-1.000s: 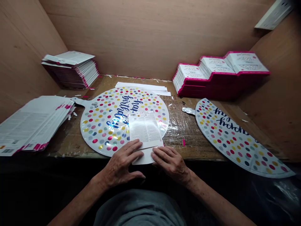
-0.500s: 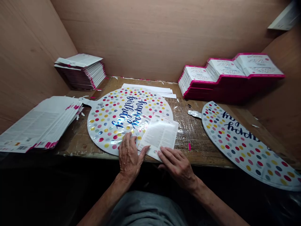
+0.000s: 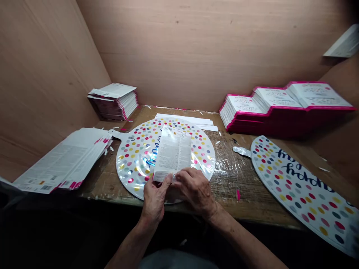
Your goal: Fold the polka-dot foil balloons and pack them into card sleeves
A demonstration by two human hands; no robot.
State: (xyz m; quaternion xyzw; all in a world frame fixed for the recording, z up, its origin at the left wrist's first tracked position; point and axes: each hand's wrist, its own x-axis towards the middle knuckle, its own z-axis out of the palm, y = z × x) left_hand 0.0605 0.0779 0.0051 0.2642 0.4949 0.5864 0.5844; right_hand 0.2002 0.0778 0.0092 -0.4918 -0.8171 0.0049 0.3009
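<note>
A white printed card packet [image 3: 173,151] is held up over a round foil balloon [image 3: 130,158] with coloured dots and blue lettering, which lies flat on the bench. My left hand [image 3: 157,194] grips the packet's lower left corner, thumb on top. At the lower right edge, my right hand [image 3: 195,186] has its fingers curled in, pinching the packet's edge. The right fingertips are partly hidden behind the hand. The packet covers much of the balloon's lettering.
Loose printed cards [image 3: 64,158] lie at the left, with a card stack [image 3: 113,101] behind. Stepped stacks of pink-edged packets [image 3: 269,108] stand back right. A folded dotted balloon [image 3: 294,186] hangs over the front edge. White paper strips [image 3: 190,121] lie behind the round balloon.
The packet has been lifted off the bench, turned more upright and moved over the balloon's middle. Both hands have closed on its lower edge. The camera view has tilted upward.
</note>
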